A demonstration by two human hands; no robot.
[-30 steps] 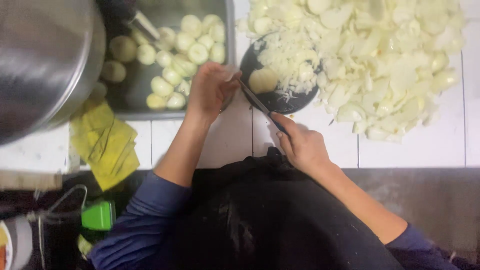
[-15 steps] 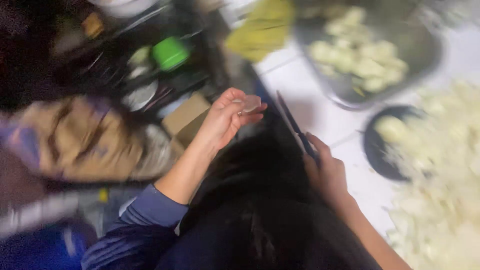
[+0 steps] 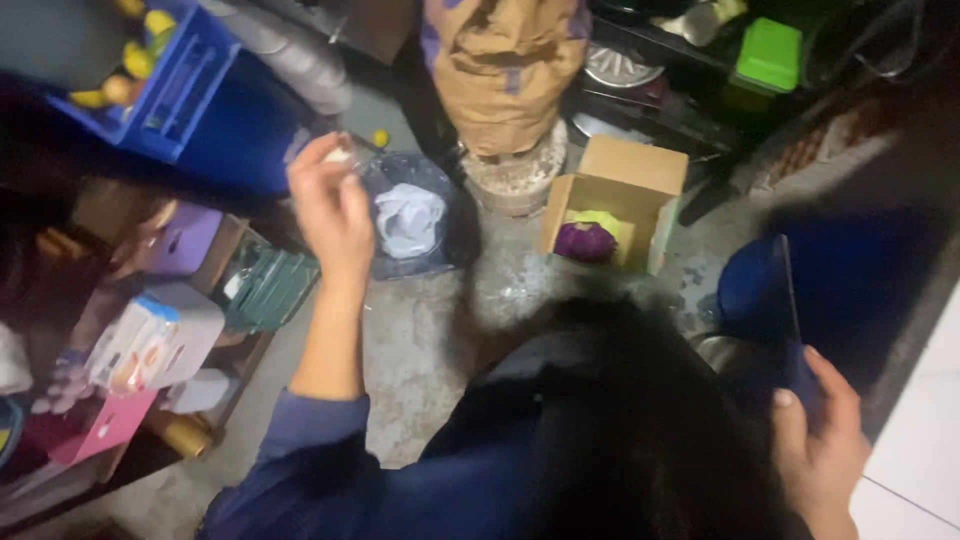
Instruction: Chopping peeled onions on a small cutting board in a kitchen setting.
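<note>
My left hand [image 3: 328, 205] is stretched out to the upper left, its fingers pinched on a small pale scrap [image 3: 341, 153], right above a dark plastic bag [image 3: 412, 218] on the floor that holds white waste. At the lower right, my right hand [image 3: 822, 445] grips the handle of a dark knife [image 3: 789, 300], the blade pointing up and away from me. Dark hair and a blue sleeve fill the lower middle.
An open cardboard box [image 3: 615, 203] with purple and yellow scraps stands on the concrete floor. A brown sack [image 3: 502, 65] sits on a round base behind the bag. A blue crate [image 3: 170, 85] is at upper left, cluttered shelves [image 3: 150, 330] at left, white tiled counter [image 3: 920, 450] at lower right.
The view has swung from the counter with chopped vegetables down to the floor. My left hand has carried the pale scrap out over the dark bag. My right hand keeps the knife.
</note>
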